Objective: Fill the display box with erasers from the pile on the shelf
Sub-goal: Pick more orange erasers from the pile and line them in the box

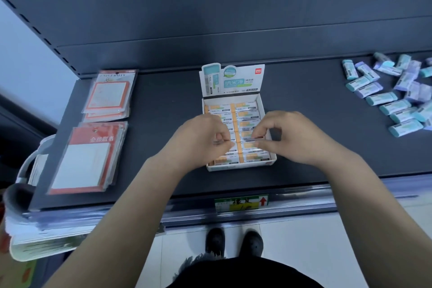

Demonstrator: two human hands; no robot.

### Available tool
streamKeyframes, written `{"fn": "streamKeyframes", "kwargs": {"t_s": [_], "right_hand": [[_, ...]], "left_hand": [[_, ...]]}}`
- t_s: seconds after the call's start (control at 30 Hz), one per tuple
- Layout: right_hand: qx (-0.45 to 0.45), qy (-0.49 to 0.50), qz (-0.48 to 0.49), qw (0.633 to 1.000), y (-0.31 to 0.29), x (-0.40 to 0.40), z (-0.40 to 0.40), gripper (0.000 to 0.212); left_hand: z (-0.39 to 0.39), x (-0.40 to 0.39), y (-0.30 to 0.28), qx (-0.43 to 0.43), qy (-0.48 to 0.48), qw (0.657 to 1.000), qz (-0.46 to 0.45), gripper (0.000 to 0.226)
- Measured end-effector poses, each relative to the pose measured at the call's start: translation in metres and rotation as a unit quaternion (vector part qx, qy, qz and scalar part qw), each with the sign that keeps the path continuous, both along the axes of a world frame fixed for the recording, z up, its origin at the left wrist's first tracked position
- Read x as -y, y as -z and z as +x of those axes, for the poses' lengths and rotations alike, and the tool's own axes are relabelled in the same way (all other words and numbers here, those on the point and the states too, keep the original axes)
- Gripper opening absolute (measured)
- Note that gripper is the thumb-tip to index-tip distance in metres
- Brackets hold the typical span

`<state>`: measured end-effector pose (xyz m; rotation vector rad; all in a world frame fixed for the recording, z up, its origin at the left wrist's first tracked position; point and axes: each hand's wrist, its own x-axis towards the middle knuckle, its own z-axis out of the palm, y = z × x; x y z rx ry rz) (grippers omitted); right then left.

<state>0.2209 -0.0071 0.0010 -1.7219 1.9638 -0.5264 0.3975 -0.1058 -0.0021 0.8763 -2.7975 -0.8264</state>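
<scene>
Your dark shirt (247,273) fills the bottom edge, with your two black shoes (233,241) on the pale floor below the shelf (163,105), a dark deck running the width of the view. On its left lie two stacks of red-bordered packets (93,138). At the far right sits the pile (395,91) of teal and lilac erasers, well apart from the box (238,167), which stands at the centre with its printed flap upright behind it. Inside are two columns of orange-and-white erasers (245,112), packed side by side. Your left hand (198,140) and right hand (292,135) meet over the near half of the box, fingers curled, each pinching one end of a thin strip (243,140) stretched across the rows; what it is I cannot tell. A green price tag (240,203) sits on the shelf's front rail.
</scene>
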Motion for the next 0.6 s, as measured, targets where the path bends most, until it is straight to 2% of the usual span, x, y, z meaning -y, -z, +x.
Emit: {"fn": "streamKeyframes", "kwargs": {"t_s": [0.23, 0.3, 0.6], "right_hand": [[-0.086, 0.103, -0.068, 0.989, -0.018, -0.019, -0.004, 0.021], [-0.096, 0.138, -0.079, 0.983, -0.023, -0.027, -0.008, 0.024], [-0.153, 0.266, -0.088, 0.948, -0.039, -0.089, -0.055, 0.030]], "left_hand": [[-0.029, 0.001, -0.025, -0.085, -0.004, 0.994, -0.073, 0.022], [-0.043, -0.003, -0.032, -0.085, 0.008, 0.994, -0.072, 0.024], [-0.116, -0.042, -0.040, -0.094, 0.072, 0.975, -0.188, 0.029]]}}
